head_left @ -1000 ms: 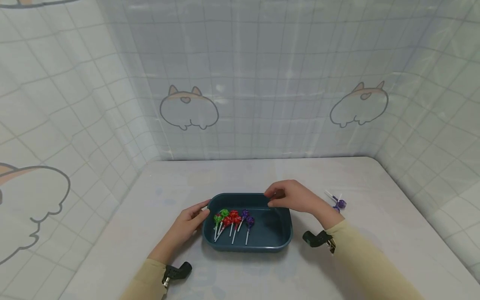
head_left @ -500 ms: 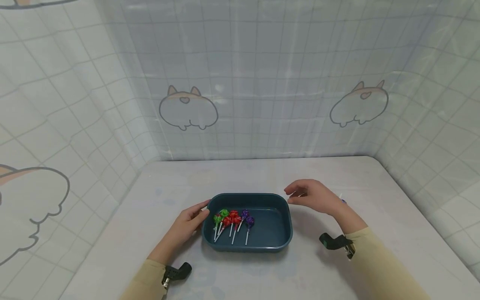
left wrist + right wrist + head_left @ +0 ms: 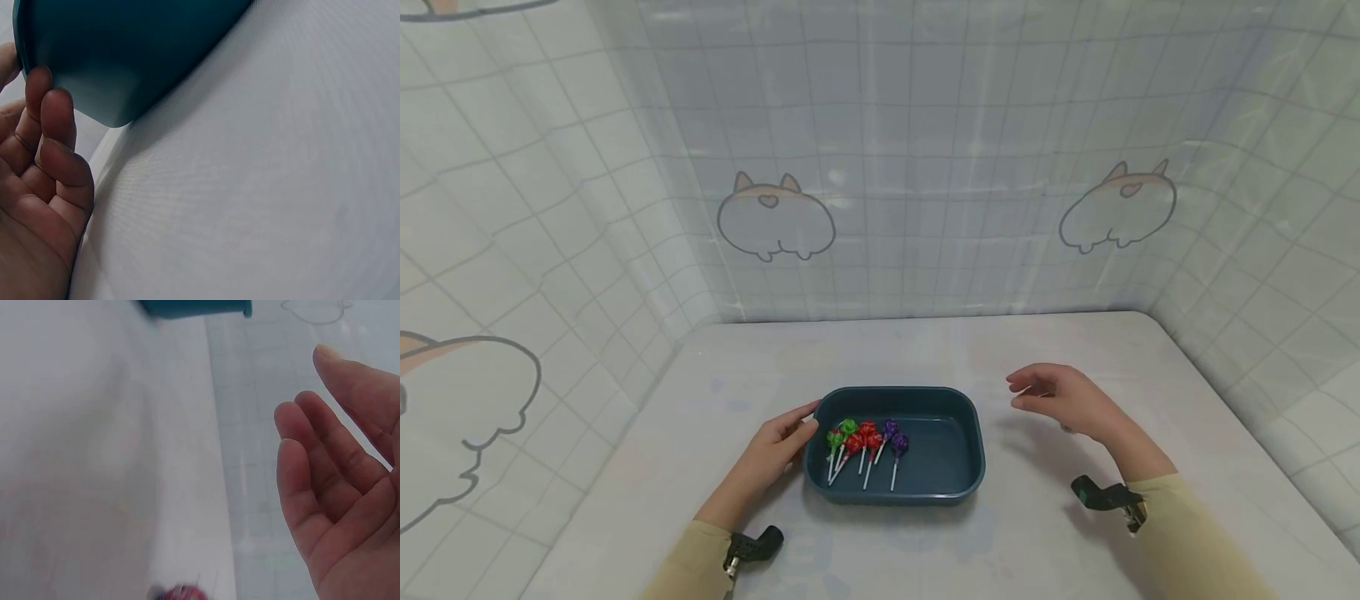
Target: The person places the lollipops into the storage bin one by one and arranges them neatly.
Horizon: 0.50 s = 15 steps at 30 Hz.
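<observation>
A dark teal tray [image 3: 943,450] lies on the table, with several wrapped lollipops along its left half. They run from green [image 3: 847,426] through red [image 3: 867,428] to purple [image 3: 899,442], white sticks pointing toward me. My left hand [image 3: 772,452] holds the tray's left end, thumb at the rim and fingers against the outer wall. To the right of the tray, my right hand [image 3: 1067,402] hovers above the table with loosely bent fingers and nothing between them. A blurred red and dark round thing [image 3: 183,593] peeks in at the bottom of the right wrist view.
The white table [image 3: 910,550] has its far edge against a hanging sheet [image 3: 940,208] printed with grid lines and cartoon animals. Similar sheets stand on the left and right. Each wrist wears a dark strapped device, the right one [image 3: 1108,494] reaching inward.
My right hand has moved from above the tray's right side out to the right, now covering the spot where loose purple lollipops lay. The left hand and tray have stayed put.
</observation>
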Available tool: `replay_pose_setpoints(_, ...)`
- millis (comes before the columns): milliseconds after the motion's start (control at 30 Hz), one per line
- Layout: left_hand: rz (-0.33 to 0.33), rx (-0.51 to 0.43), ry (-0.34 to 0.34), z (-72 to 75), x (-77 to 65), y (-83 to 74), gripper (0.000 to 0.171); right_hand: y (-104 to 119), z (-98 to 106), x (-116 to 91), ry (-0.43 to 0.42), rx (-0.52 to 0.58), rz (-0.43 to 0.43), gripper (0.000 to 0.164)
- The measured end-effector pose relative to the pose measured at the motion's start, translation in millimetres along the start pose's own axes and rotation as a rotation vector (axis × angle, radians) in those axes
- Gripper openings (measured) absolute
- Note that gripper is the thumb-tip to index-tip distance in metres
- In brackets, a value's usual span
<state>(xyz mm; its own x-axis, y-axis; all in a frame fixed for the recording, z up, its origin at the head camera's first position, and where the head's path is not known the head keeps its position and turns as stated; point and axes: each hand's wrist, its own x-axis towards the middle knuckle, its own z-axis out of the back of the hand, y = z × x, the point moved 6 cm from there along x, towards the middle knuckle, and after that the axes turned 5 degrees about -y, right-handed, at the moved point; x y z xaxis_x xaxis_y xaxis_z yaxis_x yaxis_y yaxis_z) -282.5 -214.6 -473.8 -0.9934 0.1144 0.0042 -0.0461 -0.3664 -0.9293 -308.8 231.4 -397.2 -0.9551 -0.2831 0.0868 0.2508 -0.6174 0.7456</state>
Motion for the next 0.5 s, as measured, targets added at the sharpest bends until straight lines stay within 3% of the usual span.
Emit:
replay_pose_setpoints(200,0.004,0.0,-0.001,-0.4,0.4,0.3,0.054,-18,9,-12,-0.017,0.022,-0.066,0.045)
replay_pose_setpoints(367,0.005,0.004,0.004,-0.5,-0.3,-0.9,0.053,-25,13,-18,-0.027,0.021,-0.063,0.047)
replay_pose_setpoints(500,0.015,0.007,0.005,-0.6,-3.5,-10.7,0.05,-30,16,-19,-0.034,0.033,-0.06,0.048)
